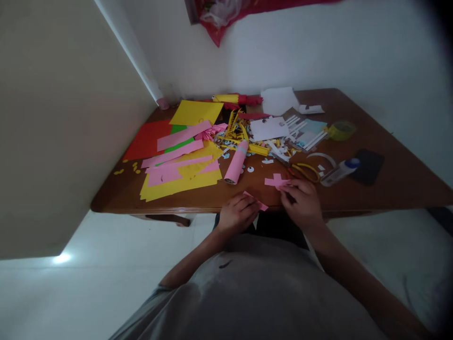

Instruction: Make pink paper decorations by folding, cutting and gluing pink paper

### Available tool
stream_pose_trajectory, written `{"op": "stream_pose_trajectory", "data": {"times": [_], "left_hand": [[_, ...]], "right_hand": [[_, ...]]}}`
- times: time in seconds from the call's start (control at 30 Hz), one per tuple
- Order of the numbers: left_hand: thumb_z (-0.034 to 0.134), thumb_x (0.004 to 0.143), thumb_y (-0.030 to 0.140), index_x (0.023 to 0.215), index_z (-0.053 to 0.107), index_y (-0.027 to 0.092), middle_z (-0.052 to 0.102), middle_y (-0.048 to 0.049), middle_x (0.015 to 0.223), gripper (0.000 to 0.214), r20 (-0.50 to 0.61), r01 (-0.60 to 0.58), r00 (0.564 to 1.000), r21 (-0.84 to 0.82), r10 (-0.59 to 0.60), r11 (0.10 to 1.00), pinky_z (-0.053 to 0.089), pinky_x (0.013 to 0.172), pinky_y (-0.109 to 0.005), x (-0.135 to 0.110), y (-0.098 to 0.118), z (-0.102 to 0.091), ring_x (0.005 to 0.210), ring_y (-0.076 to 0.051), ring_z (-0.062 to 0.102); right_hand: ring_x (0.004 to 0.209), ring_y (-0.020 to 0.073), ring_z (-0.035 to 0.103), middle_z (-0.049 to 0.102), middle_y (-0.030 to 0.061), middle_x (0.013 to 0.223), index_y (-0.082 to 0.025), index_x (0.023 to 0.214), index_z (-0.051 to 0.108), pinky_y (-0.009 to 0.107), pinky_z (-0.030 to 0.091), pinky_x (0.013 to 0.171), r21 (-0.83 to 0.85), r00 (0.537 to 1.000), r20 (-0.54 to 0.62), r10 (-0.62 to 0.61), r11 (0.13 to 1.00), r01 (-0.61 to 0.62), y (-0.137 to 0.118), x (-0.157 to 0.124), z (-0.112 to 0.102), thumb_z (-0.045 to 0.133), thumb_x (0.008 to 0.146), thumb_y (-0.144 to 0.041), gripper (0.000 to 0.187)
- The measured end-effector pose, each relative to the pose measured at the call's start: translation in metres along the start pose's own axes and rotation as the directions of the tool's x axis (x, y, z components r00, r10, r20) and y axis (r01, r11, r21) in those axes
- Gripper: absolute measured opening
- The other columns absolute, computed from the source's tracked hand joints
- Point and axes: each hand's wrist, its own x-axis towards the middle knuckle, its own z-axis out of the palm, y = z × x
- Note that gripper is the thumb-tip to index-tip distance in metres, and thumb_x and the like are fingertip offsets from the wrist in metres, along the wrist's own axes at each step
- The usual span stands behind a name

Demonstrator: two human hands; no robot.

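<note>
At the table's front edge my left hand (239,213) is closed on a pink paper strip (263,206), whose ends stick out past the fingers. My right hand (303,200) pinches the right end of a pink paper cross (276,180) that lies on or just above the tabletop. A pink paper tube (236,164) with a pale blue band lies a little beyond my left hand. Past my right hand are scissors (305,172) with yellow and orange handles. To their right lies a clear glue bottle (339,172) with a blue cap.
Pink strips (179,156) and yellow sheets (184,188) overlap on the left, near a red sheet (146,139). Paper scraps (231,137) heap in the middle. A tape roll (341,130) and a dark flat object (368,166) lie to the right. A wall stands behind the table.
</note>
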Motion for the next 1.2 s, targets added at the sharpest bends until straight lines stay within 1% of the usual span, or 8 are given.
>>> {"op": "stream_pose_trajectory", "data": {"times": [0.3, 0.37, 0.43, 0.53, 0.67, 0.87, 1.07, 1.2], "left_hand": [[0.071, 0.108, 0.032, 0.122, 0.084, 0.029, 0.085, -0.0048, 0.122, 0.020, 0.019, 0.016, 1.000, 0.002, -0.017, 1.000, 0.062, 0.111, -0.040, 0.000, 0.002, 0.000, 0.119, -0.022, 0.079], [0.069, 0.109, 0.034, 0.131, 0.081, 0.029, 0.084, -0.0051, 0.129, 0.025, 0.038, 0.029, 0.999, 0.011, -0.030, 1.000, 0.060, 0.114, -0.041, 0.004, 0.005, -0.003, 0.124, -0.023, 0.077], [0.069, 0.110, 0.042, 0.146, 0.074, 0.029, 0.079, -0.0067, 0.144, 0.039, 0.066, 0.050, 0.996, 0.038, -0.053, 0.998, 0.058, 0.117, -0.044, 0.010, 0.009, -0.007, 0.134, -0.027, 0.073], [0.072, 0.104, 0.061, 0.166, 0.057, 0.026, 0.064, -0.0122, 0.165, 0.073, 0.140, 0.104, 0.983, 0.099, -0.118, 0.990, 0.054, 0.120, -0.051, 0.023, 0.015, -0.012, 0.145, -0.035, 0.065], [0.072, 0.096, 0.079, 0.173, 0.048, 0.023, 0.058, -0.0195, 0.168, 0.098, 0.177, 0.148, 0.969, 0.136, -0.171, 0.980, 0.047, 0.124, -0.059, 0.035, 0.019, -0.011, 0.145, -0.043, 0.062], [0.073, 0.098, 0.075, 0.161, 0.061, 0.021, 0.060, -0.0157, 0.168, 0.084, 0.190, 0.103, 0.974, 0.120, -0.125, 0.987, 0.041, 0.130, -0.060, 0.035, 0.016, -0.003, 0.150, -0.041, 0.058], [0.069, 0.102, 0.072, 0.165, 0.057, 0.020, 0.065, -0.0146, 0.164, 0.083, 0.210, 0.089, 0.971, 0.109, -0.110, 0.990, 0.038, 0.132, -0.059, 0.033, 0.015, -0.004, 0.153, -0.038, 0.056], [0.072, 0.098, 0.075, 0.168, 0.054, 0.024, 0.063, -0.0156, 0.165, 0.088, 0.248, 0.061, 0.964, 0.131, -0.092, 0.990, 0.036, 0.132, -0.063, 0.035, 0.016, -0.007, 0.152, -0.041, 0.056]], "right_hand": [[0.117, 0.0310, 0.076, 0.086, 0.0091, 0.121, -0.025, 0.114, 0.086, 0.053, 0.054, 0.112, -0.037, 0.995, 0.088, -0.039, 0.998, 0.043, 0.004, -0.008, 0.003, 0.066, 0.107, -0.030, 0.022], [0.117, 0.0312, 0.076, 0.085, 0.0100, 0.122, -0.025, 0.114, 0.086, 0.053, 0.054, 0.111, -0.033, 0.995, 0.094, -0.037, 0.999, 0.040, 0.005, -0.009, 0.003, 0.066, 0.107, -0.031, 0.022], [0.118, 0.0315, 0.075, 0.085, 0.0105, 0.123, -0.025, 0.116, 0.086, 0.054, 0.054, 0.112, -0.035, 0.994, 0.106, -0.034, 0.999, 0.038, 0.005, -0.011, 0.004, 0.067, 0.107, -0.033, 0.022], [0.119, 0.0320, 0.073, 0.084, 0.0108, 0.125, -0.024, 0.118, 0.085, 0.053, 0.054, 0.111, -0.050, 0.993, 0.110, -0.048, 0.997, 0.054, 0.004, -0.012, 0.005, 0.068, 0.107, -0.035, 0.023], [0.120, 0.0327, 0.072, 0.083, 0.0103, 0.127, -0.023, 0.119, 0.084, 0.052, 0.054, 0.111, -0.047, 0.985, 0.141, -0.099, 0.993, 0.107, 0.000, -0.013, 0.005, 0.069, 0.106, -0.034, 0.023], [0.123, 0.0329, 0.070, 0.081, 0.0108, 0.130, -0.024, 0.125, 0.082, 0.052, 0.052, 0.113, -0.062, 0.980, 0.162, -0.117, 0.990, 0.128, -0.006, -0.016, 0.004, 0.069, 0.106, -0.034, 0.025], [0.124, 0.0334, 0.068, 0.080, 0.0105, 0.132, -0.025, 0.126, 0.081, 0.053, 0.051, 0.114, -0.081, 0.983, 0.156, -0.095, 0.991, 0.108, -0.007, -0.019, 0.003, 0.070, 0.106, -0.034, 0.025], [0.124, 0.0341, 0.067, 0.079, 0.0115, 0.134, -0.025, 0.127, 0.082, 0.054, 0.051, 0.113, -0.079, 0.983, 0.161, -0.089, 0.992, 0.103, -0.007, -0.019, 0.003, 0.070, 0.106, -0.037, 0.027]]}}
